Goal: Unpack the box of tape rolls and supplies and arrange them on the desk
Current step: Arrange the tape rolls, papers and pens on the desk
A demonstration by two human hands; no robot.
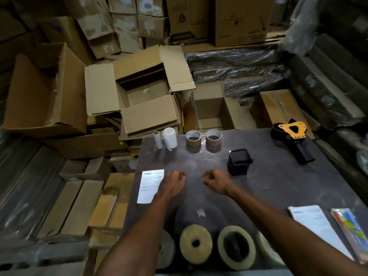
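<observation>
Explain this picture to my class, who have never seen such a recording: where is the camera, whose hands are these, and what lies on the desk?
There is no machine: a person wears one camera on the head, looking down at their own bare hands. The left hand and right hand hover over the dark desk, fingers curled, nothing in either grip. On it are brown tape rolls, white rolls, a black tub, a tape dispenser, printed sheets and bigger rolls nearest.

— Where was there room near the black container [238, 163]?
— Open desk [268, 188] lay left of it and nearer the person, up to the large rolls [196, 244] at the edge.
— Obstacles?
— Two brown tape rolls [193, 138] stood beyond it, leftward; the tape dispenser [292, 136] lay well right.
</observation>
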